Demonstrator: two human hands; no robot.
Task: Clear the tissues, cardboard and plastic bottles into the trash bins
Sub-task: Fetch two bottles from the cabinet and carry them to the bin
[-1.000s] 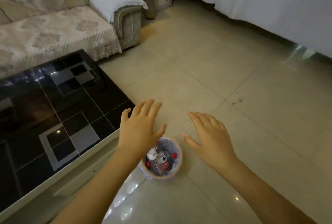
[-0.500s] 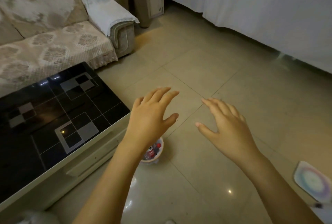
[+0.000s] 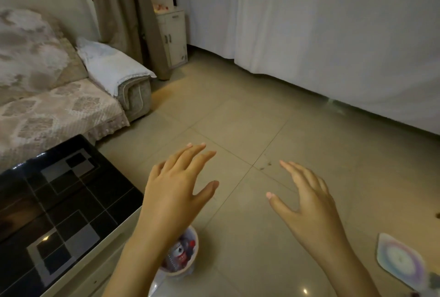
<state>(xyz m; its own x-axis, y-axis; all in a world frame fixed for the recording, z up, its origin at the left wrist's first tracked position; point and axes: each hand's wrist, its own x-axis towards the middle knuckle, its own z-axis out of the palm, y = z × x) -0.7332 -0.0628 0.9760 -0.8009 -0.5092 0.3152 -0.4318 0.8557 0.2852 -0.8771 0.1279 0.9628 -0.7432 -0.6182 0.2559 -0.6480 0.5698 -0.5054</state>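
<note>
Looking down, I see my left hand (image 3: 176, 192) and my right hand (image 3: 307, 203) held out over the tiled floor (image 3: 238, 115). Both hands are flat, with the fingers spread apart, and they hold nothing. The two hands are near each other but do not touch.

A small white trash bin (image 3: 190, 259) stands on the floor, just beside the white edge of the coffee table (image 3: 62, 203). My left arm covers part of the bin. Plastic bottles (image 3: 179, 252) with red caps and red labels lie inside it.

The coffee table has a shiny black top with grey squares, and it fills the left bottom corner of the view. A sofa (image 3: 42, 106) with a patterned cover sits behind the table, and a white cloth (image 3: 112, 68) lies over its arm. A small white cabinet (image 3: 173, 37) stands past the sofa, next to a brown curtain (image 3: 133, 10). A long white curtain (image 3: 321, 29) hangs down to the floor on the right. A flat pale thing with purple rings (image 3: 400, 261) lies at the right bottom edge; I cannot tell what it is.
</note>
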